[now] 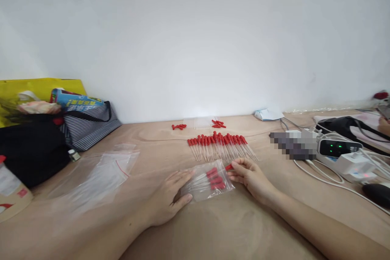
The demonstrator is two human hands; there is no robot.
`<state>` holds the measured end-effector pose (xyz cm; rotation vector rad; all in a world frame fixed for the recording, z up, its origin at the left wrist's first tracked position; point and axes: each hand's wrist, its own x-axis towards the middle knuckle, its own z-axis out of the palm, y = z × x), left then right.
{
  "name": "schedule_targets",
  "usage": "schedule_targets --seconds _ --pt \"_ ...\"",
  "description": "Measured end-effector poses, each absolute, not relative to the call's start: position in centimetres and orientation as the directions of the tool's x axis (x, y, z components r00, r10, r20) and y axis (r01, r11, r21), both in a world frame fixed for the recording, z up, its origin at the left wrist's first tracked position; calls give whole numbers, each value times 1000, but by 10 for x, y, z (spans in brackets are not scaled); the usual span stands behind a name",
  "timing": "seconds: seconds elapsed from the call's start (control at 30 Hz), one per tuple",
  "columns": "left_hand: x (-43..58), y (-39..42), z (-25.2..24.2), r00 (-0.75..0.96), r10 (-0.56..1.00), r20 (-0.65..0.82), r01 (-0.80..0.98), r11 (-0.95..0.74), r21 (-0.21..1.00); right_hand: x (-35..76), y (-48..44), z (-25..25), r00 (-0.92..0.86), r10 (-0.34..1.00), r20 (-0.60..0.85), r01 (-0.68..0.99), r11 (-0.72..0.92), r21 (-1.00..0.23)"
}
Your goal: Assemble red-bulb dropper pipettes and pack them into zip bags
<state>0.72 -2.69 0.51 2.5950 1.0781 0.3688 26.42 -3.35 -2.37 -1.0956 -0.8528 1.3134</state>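
A small clear plastic bag (pixel 207 183) lies on the wooden table, holding several droppers with red bulbs. My left hand (pixel 170 199) rests on the bag's left end, fingers flat on top and thumb beneath its edge. My right hand (pixel 246 174) is at the bag's right opening, fingers pinched on a red-bulbed dropper (pixel 229 167) that is partly inside. A row of several more red-bulbed droppers (pixel 221 146) lies just behind the bag. Loose red bulbs (pixel 178 126) and a few clear tubes sit farther back near the wall.
A pile of empty clear bags (pixel 100 174) lies to the left. Striped and black bags (pixel 88 124) and a yellow bag stand at the far left. On the right are a power strip, white cables, a charger with green lights (pixel 335 148), and a black mouse (pixel 376 193).
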Motion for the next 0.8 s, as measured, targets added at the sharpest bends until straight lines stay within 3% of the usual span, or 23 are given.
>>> schedule_targets --seconds 0.17,0.33,0.5,0.7,0.8 --pt "8 -26 5 681 724 112 648 -667 368 258 -34 -20 -9 994 -108 -1 -108 -994" --pt "8 -26 4 688 711 147 622 -682 384 257 -29 -23 -8 996 -88 173 -85 -981" --pt "7 -26 5 684 718 130 637 -675 373 260 -22 -34 -24 998 56 166 59 -984" --pt "7 -25 3 683 719 126 642 -674 365 266 -24 -28 -331 943 10 109 49 -993" --pt "7 -24 2 683 719 127 642 -674 365 268 -26 -23 -370 929 -17 116 28 -993"
